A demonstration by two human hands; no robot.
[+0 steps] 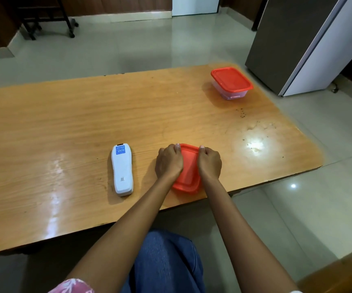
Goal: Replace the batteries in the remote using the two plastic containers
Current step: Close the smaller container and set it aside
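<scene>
A white remote (pixel 122 170) lies face down on the wooden table (pixel 65 115), its back with a blue sticker facing up. Just right of it stands a plastic container with a red lid (pixel 188 168), close to the table's front edge. My left hand (pixel 168 162) grips the container's left side and my right hand (pixel 210 162) grips its right side, thumbs at the lid's far rim. The lid is on; the container's inside is hidden. A second clear container with a red lid (pixel 231 82) sits shut at the far right corner.
A grey and white refrigerator (pixel 301 43) stands on the floor past the table's right end. A dark wheeled stand (pixel 50 17) is at the far left of the room. Small dark specks (pixel 242 113) dot the table near the far container.
</scene>
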